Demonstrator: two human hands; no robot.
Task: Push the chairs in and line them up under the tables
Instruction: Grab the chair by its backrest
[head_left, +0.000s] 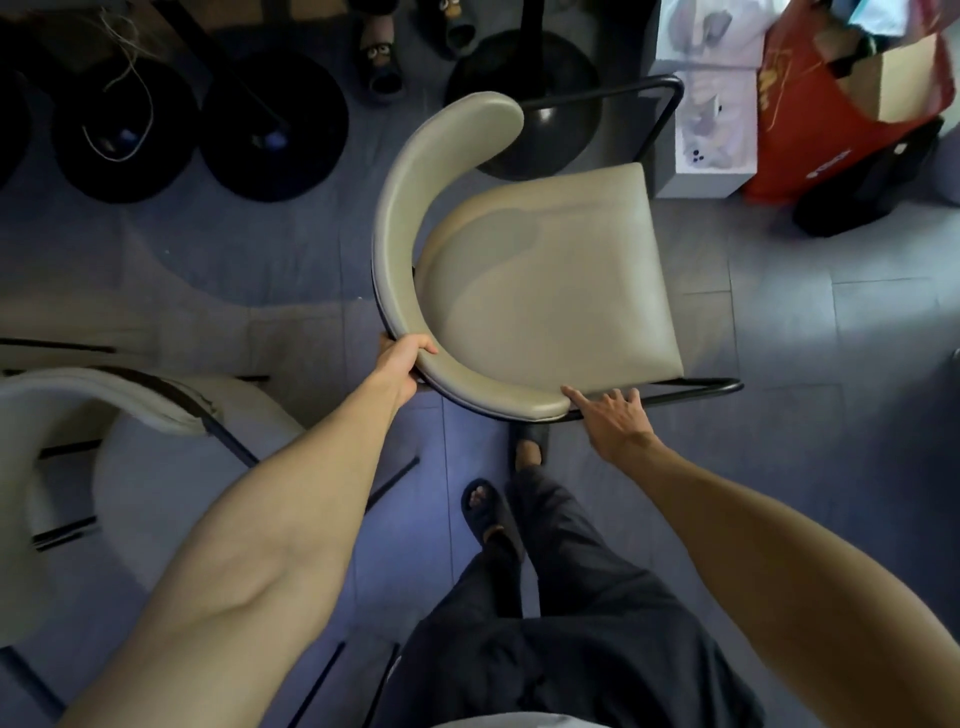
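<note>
A grey-beige chair (550, 291) with a curved padded backrest and a black metal frame stands in the middle of the floor, its seat facing right. My left hand (402, 358) grips the lower curve of the backrest. My right hand (613, 415) is spread open, its fingertips touching the near end of the backrest by the frame. A second, pale chair (156, 447) stands at the left, blurred. A pale table edge (156, 322) runs along the left above it.
Round black table bases (270, 124) (524, 98) sit on the floor at the top. Slippers (382, 67) lie between them. White boxes (711, 119) and a red bag (841, 104) crowd the top right. My feet in dark sandals (488, 512) stand just below the chair.
</note>
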